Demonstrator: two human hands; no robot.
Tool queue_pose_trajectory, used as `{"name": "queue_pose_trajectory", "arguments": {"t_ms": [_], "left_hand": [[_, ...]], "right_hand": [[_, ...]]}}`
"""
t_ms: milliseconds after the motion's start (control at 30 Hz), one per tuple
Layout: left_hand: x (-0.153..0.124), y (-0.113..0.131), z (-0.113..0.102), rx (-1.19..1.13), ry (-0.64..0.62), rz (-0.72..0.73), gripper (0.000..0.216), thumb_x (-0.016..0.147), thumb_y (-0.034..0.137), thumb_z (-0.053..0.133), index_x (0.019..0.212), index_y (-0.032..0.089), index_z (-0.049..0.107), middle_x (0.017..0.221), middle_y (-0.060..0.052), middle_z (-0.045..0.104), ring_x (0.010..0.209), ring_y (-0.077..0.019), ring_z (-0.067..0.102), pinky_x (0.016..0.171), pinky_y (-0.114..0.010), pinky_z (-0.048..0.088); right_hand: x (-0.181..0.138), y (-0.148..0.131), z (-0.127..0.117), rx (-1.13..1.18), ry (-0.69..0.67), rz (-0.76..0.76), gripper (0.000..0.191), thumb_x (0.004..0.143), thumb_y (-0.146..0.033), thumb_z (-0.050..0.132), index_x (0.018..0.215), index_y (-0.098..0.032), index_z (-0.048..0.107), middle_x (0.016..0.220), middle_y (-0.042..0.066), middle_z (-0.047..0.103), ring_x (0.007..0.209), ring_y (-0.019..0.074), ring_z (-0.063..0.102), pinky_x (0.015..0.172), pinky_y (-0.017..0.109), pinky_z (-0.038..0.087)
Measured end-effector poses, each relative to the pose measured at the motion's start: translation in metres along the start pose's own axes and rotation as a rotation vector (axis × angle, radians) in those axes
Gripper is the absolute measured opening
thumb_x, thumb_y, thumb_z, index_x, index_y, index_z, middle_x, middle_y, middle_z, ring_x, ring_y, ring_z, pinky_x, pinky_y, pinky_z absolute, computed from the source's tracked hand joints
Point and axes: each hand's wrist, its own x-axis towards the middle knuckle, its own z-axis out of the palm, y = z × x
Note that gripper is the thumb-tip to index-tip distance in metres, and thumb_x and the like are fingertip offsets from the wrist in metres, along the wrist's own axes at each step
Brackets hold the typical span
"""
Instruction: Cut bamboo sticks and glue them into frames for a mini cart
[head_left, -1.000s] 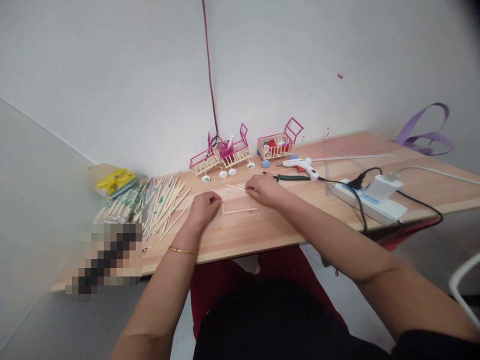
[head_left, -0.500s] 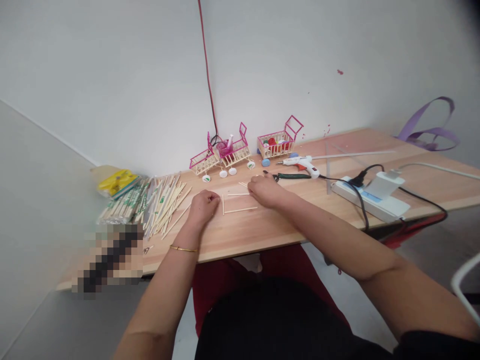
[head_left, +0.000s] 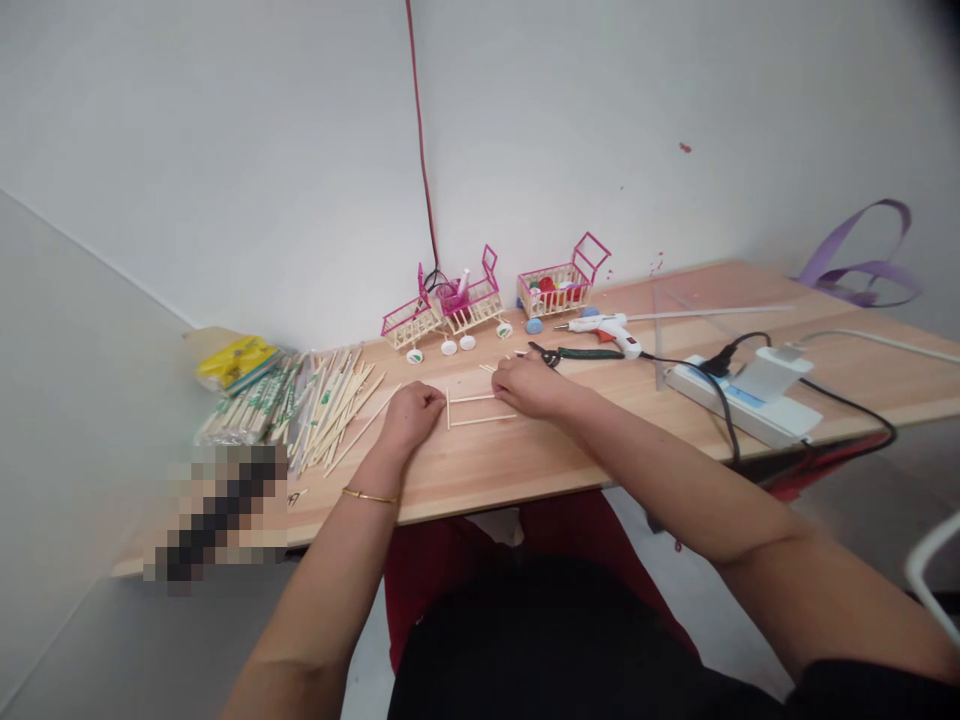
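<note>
Short stick (head_left: pixel 448 410): on the counter (head_left: pixel 465 475).
Far stick (head_left: pixel 472 399): extends right from the short stick.
Near stick (head_left: pixel 484 420): extends right from the short stick's near end.
Left hand (head_left: pixel 412 412): just left of the short stick; fingers' closure cannot be told.
Right hand (head_left: pixel 529 386): right of the short stick, fingers clamped on the far stick.

My right hand (head_left: pixel 529 386) hides the right end of the upper parallel stick (head_left: pixel 472 399); grip unreadable. Left hand (head_left: pixel 411 414) on short stick (head_left: pixel 448 415): contact too small to tell. Red cord (head_left: pixel 420 130) cropped up top.
</note>
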Motion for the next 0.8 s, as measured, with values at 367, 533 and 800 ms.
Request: {"name": "queue_pose_trajectory", "arguments": {"t_ms": [367,533,800], "left_hand": [[0.000,0.000,0.000,-0.008,-0.003,0.010,0.017,0.079,0.023,0.057,0.078,0.018,0.072,0.087,-0.007,0.070,0.085,-0.0216,0.063,0.082,-0.032,0.046],[0.001,-0.004,0.000,-0.060,0.004,0.006,0.017,0.079,0.022,0.057,0.082,0.018,0.073,0.088,-0.007,0.070,0.086,-0.0206,0.062,0.083,-0.032,0.045],[-0.001,-0.018,-0.005,-0.175,-0.008,0.007,0.021,0.075,0.033,0.064,0.086,0.017,0.071,0.082,-0.005,0.068,0.073,-0.0155,0.059,0.068,-0.028,0.047]], "right_hand": [[0.000,-0.003,-0.001,0.030,0.002,-0.007,0.018,0.088,-0.022,0.049,0.088,-0.015,0.065,0.103,0.013,0.065,0.097,0.0253,0.056,0.077,0.034,0.029],[-0.001,0.000,-0.002,0.078,0.018,-0.012,0.018,0.088,-0.022,0.049,0.089,-0.016,0.066,0.101,0.012,0.066,0.097,0.0245,0.056,0.076,0.033,0.029],[-0.006,0.007,-0.009,0.168,0.100,0.011,0.018,0.088,-0.018,0.049,0.093,-0.016,0.067,0.099,0.009,0.070,0.093,0.0205,0.060,0.079,0.029,0.032]]}}
